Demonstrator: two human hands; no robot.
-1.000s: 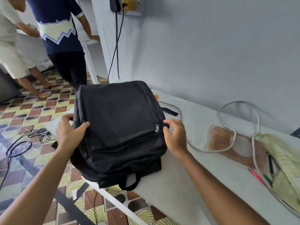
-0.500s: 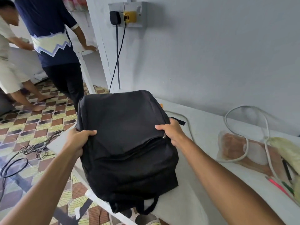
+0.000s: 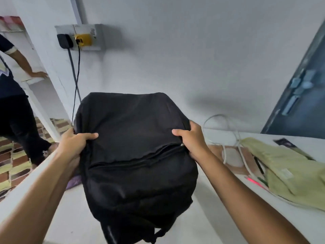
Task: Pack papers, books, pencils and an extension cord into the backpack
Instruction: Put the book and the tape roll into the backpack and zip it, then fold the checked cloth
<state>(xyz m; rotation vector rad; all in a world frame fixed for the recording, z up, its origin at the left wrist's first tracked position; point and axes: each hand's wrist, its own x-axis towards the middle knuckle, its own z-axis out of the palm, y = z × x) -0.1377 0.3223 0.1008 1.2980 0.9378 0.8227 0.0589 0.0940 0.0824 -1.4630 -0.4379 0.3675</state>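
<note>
Hands grip a black backpack (image 3: 133,155) from both sides as it stands on a white table (image 3: 219,217), both forearms stretched forward from the bottom corners of the view. The left hand (image 3: 73,145) clutches the backpack's left edge, thumb laid flat across the front panel and the other fingers curled behind the fabric. The right hand (image 3: 191,140) holds the right edge by the zipper pull (image 3: 182,144), thumb on the front, fingers wrapped round the side. A zipper line runs across the front between the two thumbs. Right of the backpack lie a white cord (image 3: 226,152) looped over a brown packet (image 3: 233,159), a pale green cloth bag (image 3: 284,169) with a small label too blurred to read, and pencils (image 3: 255,182) beside it. Behind the backpack, a black plug (image 3: 64,41) and a yellow plug (image 3: 82,40) sit in a wall socket (image 3: 93,37). Left of the backpack, another person (image 3: 12,106) stands on a patterned floor
</note>
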